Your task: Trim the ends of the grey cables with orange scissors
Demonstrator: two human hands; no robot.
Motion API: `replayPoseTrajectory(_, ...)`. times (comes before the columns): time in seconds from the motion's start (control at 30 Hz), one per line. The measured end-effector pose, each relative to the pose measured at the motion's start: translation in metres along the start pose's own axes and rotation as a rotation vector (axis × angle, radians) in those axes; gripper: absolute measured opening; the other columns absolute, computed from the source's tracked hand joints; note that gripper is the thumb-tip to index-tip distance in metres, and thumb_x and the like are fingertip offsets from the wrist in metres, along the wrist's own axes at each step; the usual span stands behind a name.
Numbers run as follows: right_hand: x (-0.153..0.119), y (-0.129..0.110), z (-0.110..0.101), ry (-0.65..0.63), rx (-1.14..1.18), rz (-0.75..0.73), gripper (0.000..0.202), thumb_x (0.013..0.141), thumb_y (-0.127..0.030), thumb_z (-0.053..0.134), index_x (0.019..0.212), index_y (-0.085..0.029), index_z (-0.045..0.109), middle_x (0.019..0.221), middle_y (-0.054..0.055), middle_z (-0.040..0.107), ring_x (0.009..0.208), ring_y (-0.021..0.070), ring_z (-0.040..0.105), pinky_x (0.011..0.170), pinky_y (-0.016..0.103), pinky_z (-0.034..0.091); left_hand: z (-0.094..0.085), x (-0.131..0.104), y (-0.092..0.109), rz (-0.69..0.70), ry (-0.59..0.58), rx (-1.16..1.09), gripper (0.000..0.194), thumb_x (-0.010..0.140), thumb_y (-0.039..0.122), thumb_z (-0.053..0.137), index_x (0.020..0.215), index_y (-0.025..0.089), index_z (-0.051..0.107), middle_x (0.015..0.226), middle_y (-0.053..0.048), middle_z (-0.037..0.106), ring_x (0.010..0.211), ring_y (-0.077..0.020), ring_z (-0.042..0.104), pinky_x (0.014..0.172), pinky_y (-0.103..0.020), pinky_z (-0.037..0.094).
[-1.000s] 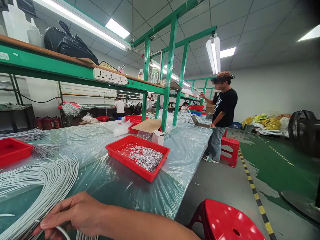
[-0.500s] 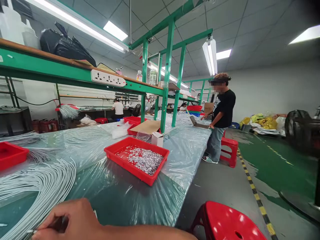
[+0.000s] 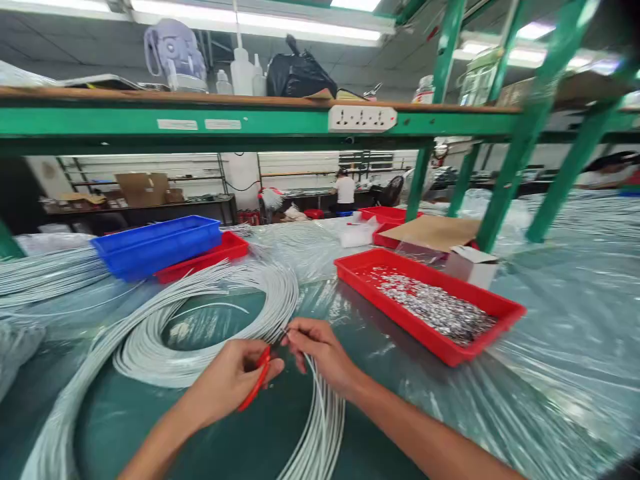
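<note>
Red-handled scissors (image 3: 257,383) are in my left hand (image 3: 235,377), their dark blades pointing toward my right hand. My right hand (image 3: 320,350) pinches the end of a thin white cable beside the blade tips; the exact contact there is too small to tell. Around and beneath both hands lies a large coil of white cables (image 3: 280,293). More white cables (image 3: 325,427) run toward the table's near edge below my right hand. A red tray (image 3: 360,287) with many small silvery pieces (image 3: 440,307) rests to the right of my hands.
Behind the coil, a blue tray (image 3: 155,247) overlaps a red tray (image 3: 230,247). A small white box (image 3: 470,267) and brown cardboard (image 3: 430,232) stand behind the silvery pieces. Green posts and a shelf beam (image 3: 280,123) cross beyond. A person (image 3: 345,189) sits in the background.
The view has swung left, bringing the blue tray and whole coil into sight. My left hand with the scissors now shows, and my right hand appears near the middle beside it.
</note>
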State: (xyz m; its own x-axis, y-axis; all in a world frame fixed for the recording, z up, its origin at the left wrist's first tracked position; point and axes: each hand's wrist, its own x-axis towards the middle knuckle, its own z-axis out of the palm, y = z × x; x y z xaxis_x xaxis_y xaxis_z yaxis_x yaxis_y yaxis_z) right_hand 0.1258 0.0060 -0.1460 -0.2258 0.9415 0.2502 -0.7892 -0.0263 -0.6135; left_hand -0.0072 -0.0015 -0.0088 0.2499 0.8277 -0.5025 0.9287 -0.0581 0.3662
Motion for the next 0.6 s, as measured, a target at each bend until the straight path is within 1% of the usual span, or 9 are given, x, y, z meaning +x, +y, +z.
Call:
replayPoseTrajectory(0.13,-0.002,-0.005,0.0,-0.046,0.134,0.087,0.028,0.078,-0.04,0.068,0.07,-0.014,0.062,0.056,-0.003,0.043,0.049,0.0082,0.039,0.044,0.02,0.037,0.0,0.0,0.007,0.007,0.021,0.01,0.036,0.086,0.047,0.057,0.074,0.014,0.058,0.065,0.001,0.05,0.061,-0.0116,0.041,0.055,-0.023,0.03)
replayPoseTrajectory(0.27,-0.002,-0.007,-0.001,-0.054,0.166,0.12,0.026,0.076,-0.038,0.07,0.07,-0.013,0.063,0.053,-0.004,0.041,0.048,0.0081,0.037,0.042,0.02,0.037,0.0,-0.002,0.007,0.011,0.023,0.019,0.036,0.085,0.047,0.059,0.073,0.014,0.059,0.065,-0.001,0.054,0.06,-0.0121,0.044,0.053,-0.022,0.03)
replayPoseTrajectory(0.37,0.0,-0.006,-0.003,-0.065,0.169,0.136,0.026,0.076,-0.037,0.07,0.071,-0.013,0.064,0.052,-0.004,0.042,0.048,0.0079,0.037,0.042,0.02,0.037,0.0,-0.001,0.008,-0.034,0.0,-0.03,0.039,0.085,0.051,0.058,0.073,0.014,0.058,0.063,-0.001,0.058,0.054,-0.0119,0.047,0.049,-0.022,0.032)
replayPoseTrajectory(0.47,0.001,-0.006,-0.006,-0.072,0.209,0.161,0.025,0.075,-0.036,0.071,0.071,-0.012,0.065,0.052,-0.004,0.042,0.049,0.0077,0.037,0.043,0.02,0.037,0.0,-0.002,0.007,-0.07,-0.03,-0.082,0.044,0.083,0.056,0.058,0.068,0.015,0.054,0.063,-0.003,0.061,0.049,-0.012,0.052,0.046,-0.022,0.033)
replayPoseTrajectory(0.6,-0.002,-0.011,-0.005,-0.077,0.286,0.225,0.026,0.066,-0.034,0.076,0.071,-0.01,0.068,0.052,-0.004,0.043,0.048,0.0075,0.039,0.042,0.02,0.037,0.006,-0.001,-0.004,-0.052,-0.078,-0.069,0.055,0.08,0.067,0.054,0.065,0.014,0.056,0.06,-0.003,0.061,0.045,-0.0119,0.054,0.044,-0.02,0.034)
